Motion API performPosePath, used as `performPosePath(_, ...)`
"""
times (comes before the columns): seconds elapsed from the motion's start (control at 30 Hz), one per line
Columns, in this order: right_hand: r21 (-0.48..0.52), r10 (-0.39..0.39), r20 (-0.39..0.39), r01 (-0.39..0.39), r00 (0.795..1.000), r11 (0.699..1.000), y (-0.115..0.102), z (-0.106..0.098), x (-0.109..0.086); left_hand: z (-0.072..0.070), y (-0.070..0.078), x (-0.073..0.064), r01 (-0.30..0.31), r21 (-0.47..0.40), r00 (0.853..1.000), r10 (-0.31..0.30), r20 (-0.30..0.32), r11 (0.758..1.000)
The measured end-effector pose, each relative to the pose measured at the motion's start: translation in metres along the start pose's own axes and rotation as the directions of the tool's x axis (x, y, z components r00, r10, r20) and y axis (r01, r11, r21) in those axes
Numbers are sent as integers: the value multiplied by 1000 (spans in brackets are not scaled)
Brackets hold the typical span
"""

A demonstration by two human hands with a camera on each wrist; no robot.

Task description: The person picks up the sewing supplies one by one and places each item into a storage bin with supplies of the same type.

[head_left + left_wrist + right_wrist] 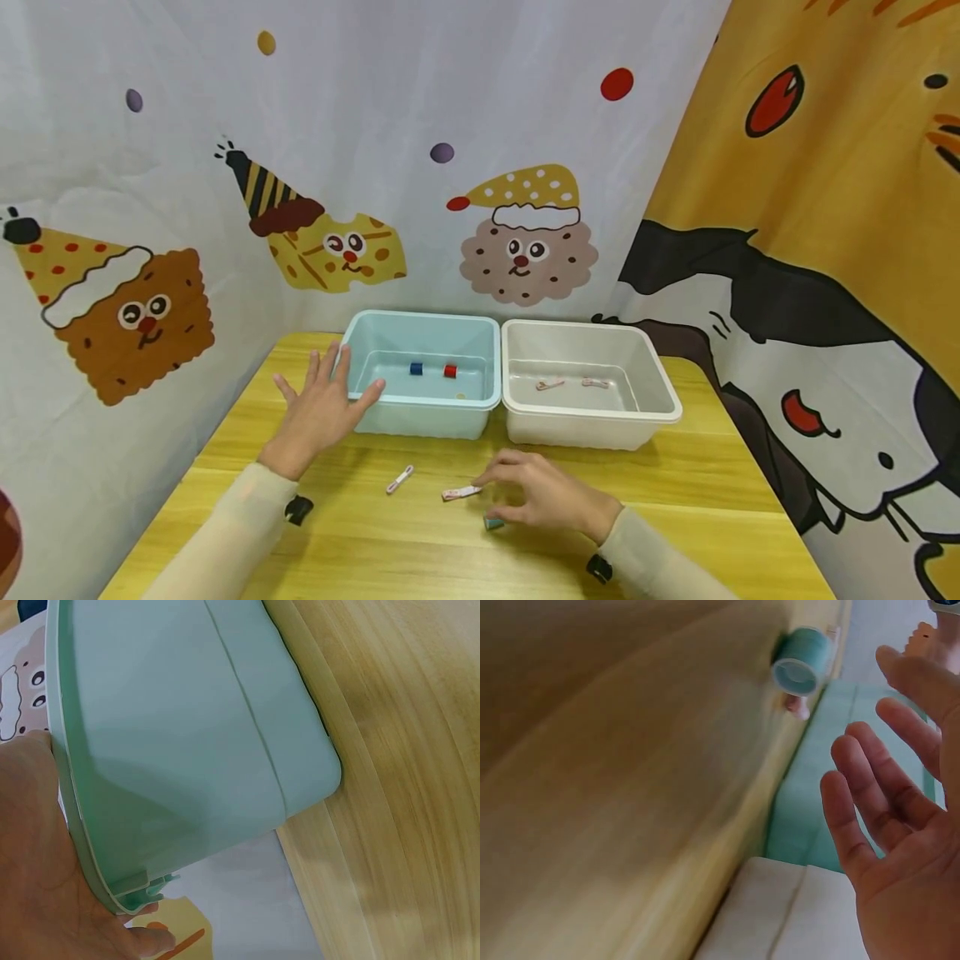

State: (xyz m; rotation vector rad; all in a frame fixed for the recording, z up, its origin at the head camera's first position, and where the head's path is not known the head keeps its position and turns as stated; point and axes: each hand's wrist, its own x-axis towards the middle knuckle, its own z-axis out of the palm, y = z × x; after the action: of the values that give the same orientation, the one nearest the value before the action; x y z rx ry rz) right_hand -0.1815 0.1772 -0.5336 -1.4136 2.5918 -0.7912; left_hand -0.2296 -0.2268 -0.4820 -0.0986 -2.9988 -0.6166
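My left hand rests with spread fingers at the near left corner of the light blue bin; in the left wrist view its palm lies along the rim. My right hand hovers over the table with loosely bent fingers and nothing gripped. Close under its thumb lies a teal thread spool, which in the right wrist view stands apart from the fingers. By the right fingertips lies a slim pink-and-white clip-like piece. A similar piece lies further left.
Inside the blue bin sit a dark blue spool, a red spool and a small yellowish thing. A white bin stands beside it, with two slim pinkish pieces inside. Behind the wooden table hangs a cartoon-printed cloth.
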Motion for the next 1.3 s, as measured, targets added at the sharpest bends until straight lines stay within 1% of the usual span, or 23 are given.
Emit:
performPosePath(0.1,57,45,49,-48,998,997,2,3,-2,0,0,0,1,-3,1000,-1,5,1000)
performPosePath(0.17,102,81,81,-89,993,991,4,5,-3,0,0,0,1,-5,1000,-1,4,1000)
performPosePath(0.27,140,114,119,-131,986,981,7,9,-4,0,0,0,2,-1,1000,-2,3,1000)
performPosePath(0.47,170,134,162,-161,978,972,13,16,-6,1,0,-1,5,5,1000,-5,1,1000)
performPosePath(0.67,169,115,165,-143,980,975,20,20,-7,0,2,-1,-2,-3,1000,1,-12,1000)
performPosePath(1.0,185,53,147,-80,988,979,25,22,-5,-1,3,1,-3,12,1000,3,-4,1000)
performPosePath(1.3,180,46,139,-71,989,981,23,21,-5,-2,4,0,-2,9,1000,2,0,1000)
